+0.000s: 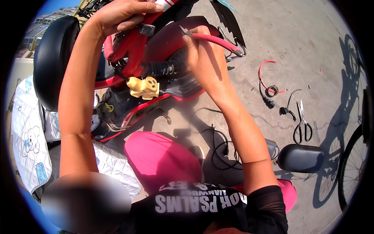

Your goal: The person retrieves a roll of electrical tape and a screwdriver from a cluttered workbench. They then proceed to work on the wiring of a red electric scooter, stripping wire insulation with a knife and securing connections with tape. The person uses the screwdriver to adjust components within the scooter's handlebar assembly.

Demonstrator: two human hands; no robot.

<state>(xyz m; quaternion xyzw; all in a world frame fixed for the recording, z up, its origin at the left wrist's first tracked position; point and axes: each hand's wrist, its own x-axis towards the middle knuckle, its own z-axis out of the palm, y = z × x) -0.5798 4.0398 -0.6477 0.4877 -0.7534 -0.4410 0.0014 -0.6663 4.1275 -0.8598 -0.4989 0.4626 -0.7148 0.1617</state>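
In my right hand (pixel 208 58) are red-handled pliers (pixel 218 40), their pointed metal jaws aimed up and left toward the scooter. My fingers wrap around the handles. Up at the top, my left hand (pixel 120 15) lies over the red frame of an electric scooter (pixel 134 48), its fingers curled on the part beside a red-and-white striped piece (pixel 165 4). Below the hands a yellow socket (pixel 144 86) on a black cable hangs by the black shock-absorber spring (pixel 161 68).
On the concrete at right lie a red wire (pixel 261 76), a roll of tape (pixel 271 91), black connectors (pixel 287 113) and black-handled scissors (pixel 302 126). A black cushion (pixel 300 158) and black cable (pixel 214 150) sit nearer. A black seat (pixel 56 62) and silver quilted cover (pixel 29 136) stand at left.
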